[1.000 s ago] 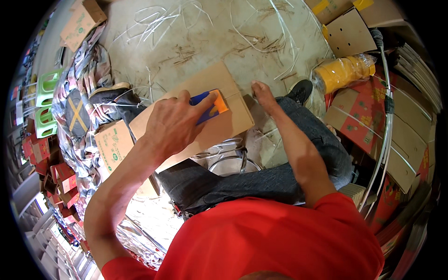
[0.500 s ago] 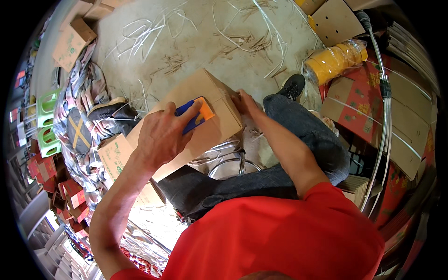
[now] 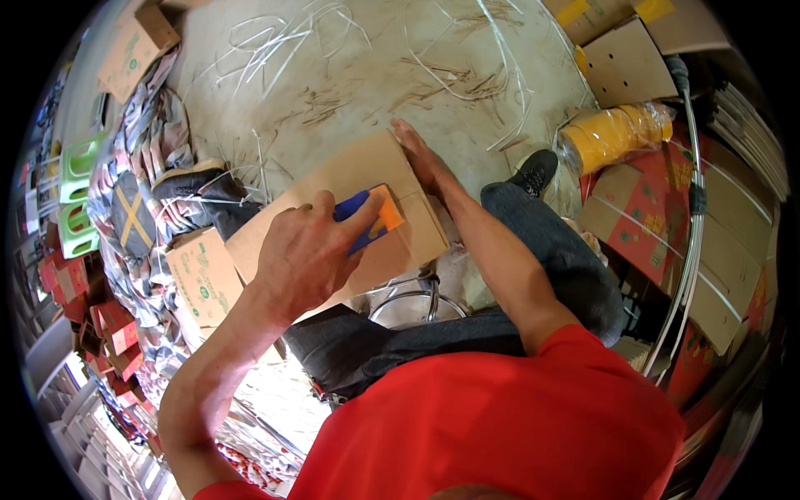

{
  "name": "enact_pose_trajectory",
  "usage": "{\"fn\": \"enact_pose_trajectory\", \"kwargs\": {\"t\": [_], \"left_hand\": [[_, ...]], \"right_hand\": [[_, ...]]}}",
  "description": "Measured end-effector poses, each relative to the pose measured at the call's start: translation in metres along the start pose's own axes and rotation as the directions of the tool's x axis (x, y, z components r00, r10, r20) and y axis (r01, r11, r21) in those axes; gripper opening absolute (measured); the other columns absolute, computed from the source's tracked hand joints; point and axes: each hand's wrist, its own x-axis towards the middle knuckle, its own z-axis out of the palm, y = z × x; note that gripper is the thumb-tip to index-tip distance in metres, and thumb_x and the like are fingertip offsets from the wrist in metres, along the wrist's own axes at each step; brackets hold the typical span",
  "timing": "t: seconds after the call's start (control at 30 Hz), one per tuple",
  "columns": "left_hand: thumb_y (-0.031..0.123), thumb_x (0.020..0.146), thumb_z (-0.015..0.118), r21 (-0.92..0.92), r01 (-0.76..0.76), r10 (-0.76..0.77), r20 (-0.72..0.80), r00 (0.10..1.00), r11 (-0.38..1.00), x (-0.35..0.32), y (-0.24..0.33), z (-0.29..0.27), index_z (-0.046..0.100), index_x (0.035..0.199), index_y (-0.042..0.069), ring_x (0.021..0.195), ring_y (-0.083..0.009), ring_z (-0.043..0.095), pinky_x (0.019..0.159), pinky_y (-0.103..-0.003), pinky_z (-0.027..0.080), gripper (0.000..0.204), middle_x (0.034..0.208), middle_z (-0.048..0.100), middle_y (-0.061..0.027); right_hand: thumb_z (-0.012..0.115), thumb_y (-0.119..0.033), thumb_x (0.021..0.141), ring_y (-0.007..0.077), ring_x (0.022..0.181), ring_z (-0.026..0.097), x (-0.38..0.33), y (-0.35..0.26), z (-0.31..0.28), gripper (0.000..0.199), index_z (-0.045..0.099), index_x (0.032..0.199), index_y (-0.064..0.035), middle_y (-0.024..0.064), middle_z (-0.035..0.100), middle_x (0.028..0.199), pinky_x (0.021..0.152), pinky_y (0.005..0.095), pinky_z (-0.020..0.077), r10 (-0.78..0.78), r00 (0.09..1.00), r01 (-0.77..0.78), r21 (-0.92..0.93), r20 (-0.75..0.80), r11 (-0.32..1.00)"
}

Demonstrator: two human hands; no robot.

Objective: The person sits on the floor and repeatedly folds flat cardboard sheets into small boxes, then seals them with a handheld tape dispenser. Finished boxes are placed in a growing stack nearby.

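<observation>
A brown cardboard box (image 3: 325, 187) lies slanted in front of me, above my lap. In my left hand (image 3: 308, 250) is a flat blue-and-orange hand tool (image 3: 375, 218), held against the top of the box near its right end; its exact kind is unclear. The fingers are wrapped round the blue part, partly hiding it. My right hand (image 3: 423, 160) rests along the far right side of the box, its fingers stretched out and nearly straight. That palm faces the cardboard, and nothing else shows in it.
Below the box stands a round metal-rimmed thing (image 3: 417, 307) between my legs. White straps (image 3: 275, 46) litter the floor ahead. To the right are a wrapped yellow roll (image 3: 612, 137), a metal pole (image 3: 692, 225) and flattened cartons (image 3: 725, 242). Green plastic stools (image 3: 79, 171) stand left.
My right hand has slid farther along the box side, and its fingers have straightened. The box has turned slightly. The tool stays on its top in my left hand.
</observation>
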Motion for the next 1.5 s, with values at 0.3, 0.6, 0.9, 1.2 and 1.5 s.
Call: {"fn": "enact_pose_trajectory", "kwargs": {"t": [0.3, 0.6, 0.9, 1.2, 1.5], "left_hand": [[0.022, 0.093, 0.065, -0.085, -0.044, 0.024, -0.227, 0.974, 0.995, -0.006, -0.007, 0.013, 0.065, 0.122, 0.016, 0.073, -0.0335, 0.069, 0.061, -0.044, 0.052, 0.03, 0.08, 0.066, -0.0144], [0.022, 0.09, 0.067, -0.019, -0.005, 0.001, -0.211, 0.977, 1.0, -0.008, -0.01, 0.025, 0.068, 0.106, 0.013, 0.075, -0.0323, 0.072, 0.063, -0.045, 0.053, 0.018, 0.075, 0.07, -0.0107], [0.037, 0.096, 0.067, 0.066, -0.095, 0.111, -0.295, 0.949, 0.993, -0.004, -0.011, 0.031, 0.069, 0.12, 0.016, 0.07, -0.0336, 0.07, 0.061, -0.046, 0.052, 0.033, 0.075, 0.069, -0.0102], [0.027, 0.096, 0.066, 0.079, 0.027, -0.021, -0.076, 0.997, 0.997, -0.094, -0.068, 0.04, 0.065, 0.134, 0.019, 0.084, -0.0322, 0.071, 0.072, -0.045, 0.055, 0.04, 0.089, 0.071, -0.0118], [0.027, 0.08, 0.089, 0.136, 0.199, -0.195, -0.045, 0.98, 0.97, -0.223, -0.123, 0.049, 0.057, 0.143, 0.034, 0.085, -0.0316, 0.073, 0.071, -0.045, 0.058, 0.07, 0.089, 0.069, -0.0089]], "right_hand": [[0.047, -0.045, 0.104, 0.0403, 0.137, 0.05, -0.002, 0.05, -0.02, 0.064, 0.051, 0.146, 0.0026, 0.0268, 0.053, 0.148, 0.114, 0.0451, 0.039, 0.04, 0.991, -0.128, -0.803, -0.128, 0.582], [0.055, -0.051, 0.104, 0.0269, 0.105, 0.068, -0.031, -0.125, -0.001, 0.061, 0.066, 0.124, 0.0055, 0.018, 0.072, 0.116, 0.094, 0.0408, 0.0525, 0.248, 0.951, -0.297, -0.322, -0.183, 0.899], [0.056, -0.04, 0.106, 0.0238, 0.096, 0.066, -0.127, -0.165, 0.044, 0.049, 0.07, 0.117, 0.0063, 0.0185, 0.075, 0.106, 0.088, 0.0379, 0.0505, -0.017, 0.987, -0.073, -0.527, -0.162, 0.847], [0.056, -0.039, 0.107, 0.0208, 0.092, 0.063, -0.118, -0.149, 0.032, 0.048, 0.071, 0.114, 0.0062, 0.0173, 0.073, 0.1, 0.086, 0.0382, 0.0502, 0.051, 0.984, -0.141, -0.561, -0.173, 0.816], [0.052, -0.042, 0.11, 0.0152, 0.087, 0.059, -0.116, -0.153, 0.03, 0.051, 0.069, 0.111, 0.0056, 0.0073, 0.069, 0.096, 0.08, 0.0329, 0.0491, 0.136, 0.983, -0.176, -0.439, -0.122, 0.881]]}}
